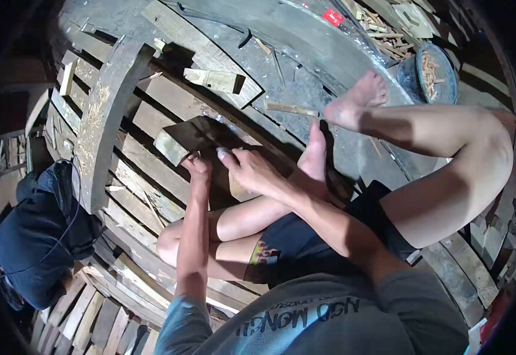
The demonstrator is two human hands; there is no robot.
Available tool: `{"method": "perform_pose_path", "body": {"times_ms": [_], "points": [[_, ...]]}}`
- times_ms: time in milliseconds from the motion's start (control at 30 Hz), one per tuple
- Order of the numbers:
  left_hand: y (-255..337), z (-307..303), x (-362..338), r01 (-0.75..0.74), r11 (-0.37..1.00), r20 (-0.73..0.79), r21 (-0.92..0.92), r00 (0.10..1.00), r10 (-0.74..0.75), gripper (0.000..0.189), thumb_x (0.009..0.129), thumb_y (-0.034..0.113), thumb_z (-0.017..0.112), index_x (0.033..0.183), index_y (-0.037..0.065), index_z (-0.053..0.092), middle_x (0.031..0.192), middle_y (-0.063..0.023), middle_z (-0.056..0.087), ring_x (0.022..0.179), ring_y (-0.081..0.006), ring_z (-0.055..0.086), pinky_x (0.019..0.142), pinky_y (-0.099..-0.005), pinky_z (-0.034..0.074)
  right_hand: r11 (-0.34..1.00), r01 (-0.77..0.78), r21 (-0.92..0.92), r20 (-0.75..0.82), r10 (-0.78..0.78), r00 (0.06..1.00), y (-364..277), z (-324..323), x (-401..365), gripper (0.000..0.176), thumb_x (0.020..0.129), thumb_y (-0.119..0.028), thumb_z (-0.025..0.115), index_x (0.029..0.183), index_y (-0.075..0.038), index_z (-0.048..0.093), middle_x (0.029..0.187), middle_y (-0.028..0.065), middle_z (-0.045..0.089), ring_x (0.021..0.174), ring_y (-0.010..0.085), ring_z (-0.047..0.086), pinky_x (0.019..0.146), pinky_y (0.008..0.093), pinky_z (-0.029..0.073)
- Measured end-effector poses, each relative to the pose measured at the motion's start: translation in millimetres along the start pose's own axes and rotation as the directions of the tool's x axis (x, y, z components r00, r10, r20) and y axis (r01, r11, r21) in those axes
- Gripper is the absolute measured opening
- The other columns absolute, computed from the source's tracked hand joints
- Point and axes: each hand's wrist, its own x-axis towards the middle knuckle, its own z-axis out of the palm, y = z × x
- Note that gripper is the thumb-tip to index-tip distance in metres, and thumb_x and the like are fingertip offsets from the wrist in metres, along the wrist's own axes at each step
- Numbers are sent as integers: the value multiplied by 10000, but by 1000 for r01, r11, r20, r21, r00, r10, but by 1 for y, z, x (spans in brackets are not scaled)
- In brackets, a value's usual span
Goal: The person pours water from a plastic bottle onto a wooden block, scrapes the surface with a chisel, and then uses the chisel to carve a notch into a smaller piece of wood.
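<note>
A short wooden block (178,139) with a pale end and a dark, shadowed top lies on the slatted wooden boards in front of me. My left hand (197,167) is at the near edge of this block, its fingers curled against it. Just to the right, my right hand (247,170) is closed, with the thumb pointing toward the block. What the right hand grips, if anything, is hidden. My bare foot (314,152) rests to the right of that hand.
A curved, sawdust-covered beam (101,127) stands at left. A dark jacket (42,236) lies beside it. Farther off are a notched wood piece (209,78), a stick (290,109), a plank (210,50) and a bucket (414,71) of wood scraps.
</note>
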Motion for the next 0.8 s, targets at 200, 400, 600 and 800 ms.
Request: {"method": "perform_pose_path", "body": {"times_ms": [200, 400, 600, 800], "points": [[4, 27, 31, -103, 964, -220, 246, 962, 159, 910, 886, 751, 254, 1078, -63, 611, 978, -144, 667, 856, -228, 654, 764, -382, 549, 987, 137, -88, -310, -157, 938, 55, 28, 15, 447, 959, -402, 467, 970, 18, 621, 687, 282, 615, 663, 460, 614, 586, 525, 490], [-14, 24, 16, -28, 983, -236, 183, 969, 72, 926, 883, 758, 228, 1079, -64, 606, 982, -147, 665, 860, -238, 654, 766, -386, 548, 992, 46, -120, -124, -61, 990, 31, 11, 0, 494, 974, -443, 446, 910, 23, 600, 563, 202, 581, 522, 325, 633, 537, 470, 483], [-14, 19, 15, -29, 975, -271, 220, 958, 90, 942, 881, 766, 202, 1080, -64, 601, 986, -150, 663, 864, -248, 654, 768, -391, 547, 996, 66, 59, 57, -70, 996, -2, -20, -1, 512, 988, -439, 430, 945, 40, 604, 543, 166, 567, 497, 263, 617, 534, 420, 488], [-9, 17, 24, -81, 984, -309, 160, 942, 128, 852, 936, 694, 223, 1088, -58, 592, 984, -154, 652, 824, -268, 632, 753, -414, 525, 989, -100, 108, 33, 97, 995, 27, -11, 17, 542, 983, -445, 436, 931, 66, 607, 720, 272, 611, 733, 487, 595, 639, 537, 471]]}}
